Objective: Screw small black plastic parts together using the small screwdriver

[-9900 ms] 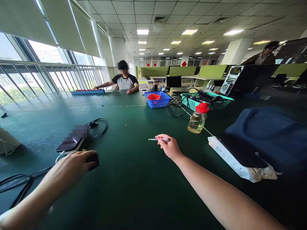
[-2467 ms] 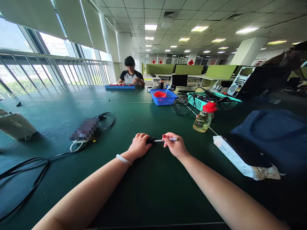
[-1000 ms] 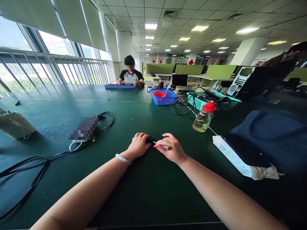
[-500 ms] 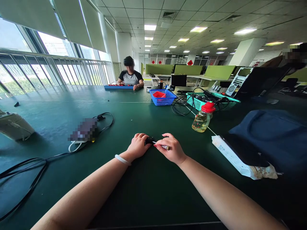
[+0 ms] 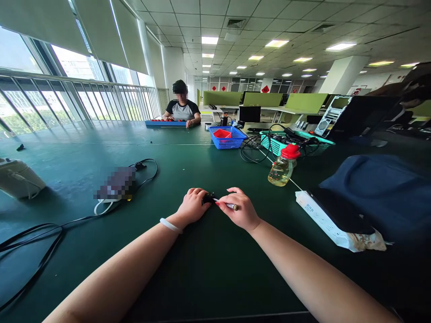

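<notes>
Near the middle of the dark green table, my left hand [image 5: 193, 205] is closed on a small black object [image 5: 208, 197], partly covered by the fingers; its kind I cannot make out. Opposite it, my right hand [image 5: 243, 211] pinches a slim pen-like tool [image 5: 232, 206] with a silvery shaft and a brownish-gold rear end. The tool's thin front end points left and meets or nearly meets the black object. A white band [image 5: 171, 225] circles my left wrist.
A bottle with a red lid [image 5: 284, 166], a white power strip [image 5: 323, 220] and dark blue cloth [image 5: 373, 193] lie to the right. Farther back are a blue basket [image 5: 227, 142] and a green basket [image 5: 273, 144] with cables. A person [image 5: 182, 109] sits across.
The whole view has shifted slightly to the left. Both hands keep their grips, and the tool stays pointed at the black object.
</notes>
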A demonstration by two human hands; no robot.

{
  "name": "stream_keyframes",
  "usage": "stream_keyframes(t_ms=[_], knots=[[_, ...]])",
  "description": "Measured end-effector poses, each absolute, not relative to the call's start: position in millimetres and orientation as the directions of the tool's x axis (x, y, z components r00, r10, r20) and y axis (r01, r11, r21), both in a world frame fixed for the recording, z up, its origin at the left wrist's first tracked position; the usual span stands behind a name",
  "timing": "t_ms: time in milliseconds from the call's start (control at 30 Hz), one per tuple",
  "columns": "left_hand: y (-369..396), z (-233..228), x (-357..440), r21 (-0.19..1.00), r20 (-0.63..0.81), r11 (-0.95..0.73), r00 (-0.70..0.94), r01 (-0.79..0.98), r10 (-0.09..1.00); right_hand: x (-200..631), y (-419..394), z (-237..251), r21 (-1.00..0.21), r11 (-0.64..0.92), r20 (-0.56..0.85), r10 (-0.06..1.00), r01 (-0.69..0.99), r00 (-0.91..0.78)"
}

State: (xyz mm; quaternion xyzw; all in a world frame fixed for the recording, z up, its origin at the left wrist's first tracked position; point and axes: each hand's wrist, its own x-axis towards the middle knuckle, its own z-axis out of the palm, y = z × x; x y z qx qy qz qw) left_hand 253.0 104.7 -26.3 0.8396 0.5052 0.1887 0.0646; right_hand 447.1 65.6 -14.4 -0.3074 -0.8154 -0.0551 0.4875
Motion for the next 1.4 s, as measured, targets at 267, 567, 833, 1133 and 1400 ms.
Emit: stream_keyframes(t_ms=[267,567,833,1133,1400], knots=[[104.5,-25.6,253.2,0.287,0.239,-0.476,0.418,0.831,0.876,448.0,67.0,-13.8,-0.236,0.790,0.834,0.463,0.566,-0.299],[102.8,-23.7,253.5,0.287,0.227,-0.466,0.413,0.837,0.882,449.5,68.3,-14.6,-0.241,0.775,0.833,0.474,0.584,-0.285],[103.8,-24.6,252.6,0.272,0.216,-0.470,0.423,0.840,0.880,454.6,71.2,-17.9,-0.379,0.678,0.789,0.593,0.629,-0.164],[105.0,-26.6,251.8,0.283,0.219,-0.479,0.430,0.831,0.876,457.4,68.3,-11.9,-0.525,0.628,0.738,0.672,0.574,-0.060],[105.7,-27.7,251.8,0.280,0.222,-0.479,0.429,0.832,0.876,456.6,65.3,-10.9,-0.518,0.666,0.759,0.648,0.537,-0.071]])
